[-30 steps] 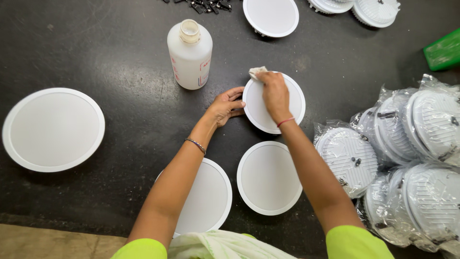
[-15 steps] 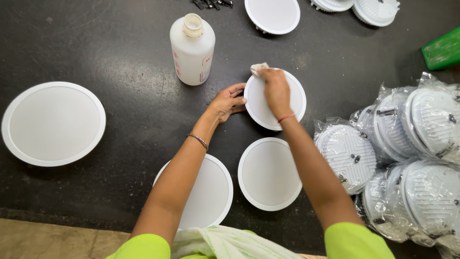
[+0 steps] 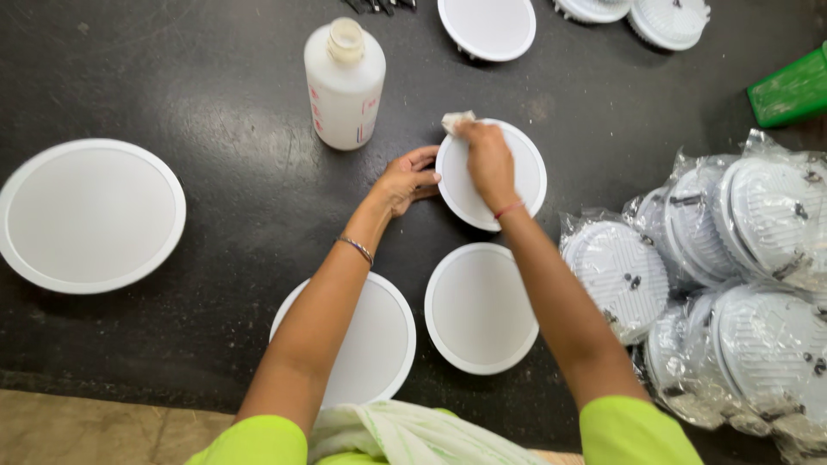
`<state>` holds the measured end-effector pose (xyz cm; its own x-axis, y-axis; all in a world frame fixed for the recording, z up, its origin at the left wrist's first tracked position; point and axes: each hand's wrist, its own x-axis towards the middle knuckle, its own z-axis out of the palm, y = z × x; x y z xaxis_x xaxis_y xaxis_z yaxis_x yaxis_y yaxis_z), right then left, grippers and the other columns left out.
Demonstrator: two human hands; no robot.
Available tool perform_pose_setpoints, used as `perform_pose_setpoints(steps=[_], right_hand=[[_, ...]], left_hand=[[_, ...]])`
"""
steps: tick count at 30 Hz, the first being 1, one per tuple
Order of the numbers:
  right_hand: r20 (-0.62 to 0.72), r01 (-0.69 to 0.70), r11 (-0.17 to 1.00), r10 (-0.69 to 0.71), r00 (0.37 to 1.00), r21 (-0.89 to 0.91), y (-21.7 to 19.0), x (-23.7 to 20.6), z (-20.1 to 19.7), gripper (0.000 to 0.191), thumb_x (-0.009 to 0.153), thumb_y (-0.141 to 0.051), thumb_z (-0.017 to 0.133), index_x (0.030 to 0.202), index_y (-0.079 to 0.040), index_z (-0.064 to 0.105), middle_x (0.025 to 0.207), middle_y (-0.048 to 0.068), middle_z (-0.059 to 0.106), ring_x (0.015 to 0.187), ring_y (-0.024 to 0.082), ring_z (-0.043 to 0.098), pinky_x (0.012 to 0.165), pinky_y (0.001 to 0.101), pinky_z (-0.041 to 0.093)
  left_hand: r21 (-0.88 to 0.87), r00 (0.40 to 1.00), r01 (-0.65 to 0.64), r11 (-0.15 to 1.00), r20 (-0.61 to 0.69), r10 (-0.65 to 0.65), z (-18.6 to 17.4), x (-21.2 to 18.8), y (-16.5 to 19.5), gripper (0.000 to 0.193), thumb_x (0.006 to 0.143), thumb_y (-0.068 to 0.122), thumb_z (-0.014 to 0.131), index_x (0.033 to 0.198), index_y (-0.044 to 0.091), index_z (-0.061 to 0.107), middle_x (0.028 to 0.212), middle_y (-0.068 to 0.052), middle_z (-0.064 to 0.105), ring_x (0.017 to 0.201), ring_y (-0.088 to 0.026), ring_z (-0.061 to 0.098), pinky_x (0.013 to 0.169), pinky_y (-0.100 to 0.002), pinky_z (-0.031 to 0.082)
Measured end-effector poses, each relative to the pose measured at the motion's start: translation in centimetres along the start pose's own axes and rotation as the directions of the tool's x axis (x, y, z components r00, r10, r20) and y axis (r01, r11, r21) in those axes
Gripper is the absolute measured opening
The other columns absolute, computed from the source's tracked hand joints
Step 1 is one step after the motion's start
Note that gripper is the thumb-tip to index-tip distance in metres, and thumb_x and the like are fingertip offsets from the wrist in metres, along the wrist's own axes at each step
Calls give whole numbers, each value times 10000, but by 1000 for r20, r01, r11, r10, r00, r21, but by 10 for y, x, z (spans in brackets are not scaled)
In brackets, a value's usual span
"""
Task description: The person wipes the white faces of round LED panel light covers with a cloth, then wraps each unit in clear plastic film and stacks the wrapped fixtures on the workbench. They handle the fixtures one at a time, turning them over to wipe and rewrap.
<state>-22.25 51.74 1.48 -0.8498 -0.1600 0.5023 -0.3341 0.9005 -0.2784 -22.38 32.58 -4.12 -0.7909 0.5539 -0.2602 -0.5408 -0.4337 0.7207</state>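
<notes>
A round white flat light panel (image 3: 525, 176) lies on the black table (image 3: 215, 172) in the middle of the view. My right hand (image 3: 484, 159) rests on top of it and pinches a small white cloth (image 3: 455, 121) against its upper left rim. My left hand (image 3: 407, 179) steadies the panel's left edge with its fingertips. A white plastic bottle (image 3: 345, 86) with no cap stands upright just left of the panel.
Two more round white panels (image 3: 481, 307) (image 3: 375, 344) lie near me, a larger one (image 3: 90, 215) at the far left. Another panel (image 3: 487, 27) sits at the top. Bagged white fixtures (image 3: 741, 275) pile up on the right, below a green box (image 3: 792, 86).
My right hand with the cloth has shifted slightly along the panel's upper left rim. The view has drifted a little; my left hand stays on the panel's edge.
</notes>
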Motion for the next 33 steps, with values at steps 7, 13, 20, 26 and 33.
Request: perform_pose_setpoints(steps=[7, 13, 20, 26, 33], right_hand=[[-105, -315, 942, 304, 947, -112, 32, -11, -19, 354, 873, 63, 535, 1119, -44, 764, 1135, 121, 691, 993, 369, 595, 882, 441, 500], [-50, -185, 983, 184, 982, -19, 10, 4, -10, 377, 857, 115, 537, 1124, -37, 755, 1126, 122, 691, 1026, 349, 604, 944, 416, 511], [192, 62, 971, -108, 975, 232, -47, -46, -42, 453, 852, 110, 579, 1195, -130, 753, 1128, 70, 712, 1062, 292, 628, 946, 388, 527], [327, 0, 953, -104, 939, 303, -30, -104, -119, 391, 838, 73, 635, 1135, -154, 751, 1196, 19, 741, 1130, 243, 683, 986, 337, 562], [183, -88, 981, 56, 981, 172, -22, -90, -93, 364, 874, 95, 627, 1138, -111, 771, 1200, 56, 745, 1097, 270, 669, 970, 364, 536]], left_hand=[[20, 1000, 5, 1000, 4, -5, 6, -6, 7, 564, 864, -31, 684, 1400, 101, 570, 1527, -86, 522, 1266, -217, 601, 1008, -405, 571], [11, 1000, 2, 1000, 2, -2, 5, -5, 7, 564, 858, -50, 676, 1393, 99, 570, 1526, -89, 515, 1265, -221, 602, 1027, -412, 564], [-329, 992, 63, 942, 121, -24, -7, -4, 6, 517, 907, 84, 557, 1410, -10, 627, 1384, -217, 602, 1201, -306, 633, 1000, -496, 570], [1, 999, 5, 1000, -47, -5, 5, -8, 4, 447, 912, 39, 621, 1357, 86, 627, 1344, -75, 657, 1229, -210, 628, 1036, -457, 539], [51, 998, -11, 999, -62, 14, 9, -9, 2, 415, 915, 40, 655, 1328, 80, 649, 1317, -73, 663, 1199, -194, 634, 1023, -427, 556]])
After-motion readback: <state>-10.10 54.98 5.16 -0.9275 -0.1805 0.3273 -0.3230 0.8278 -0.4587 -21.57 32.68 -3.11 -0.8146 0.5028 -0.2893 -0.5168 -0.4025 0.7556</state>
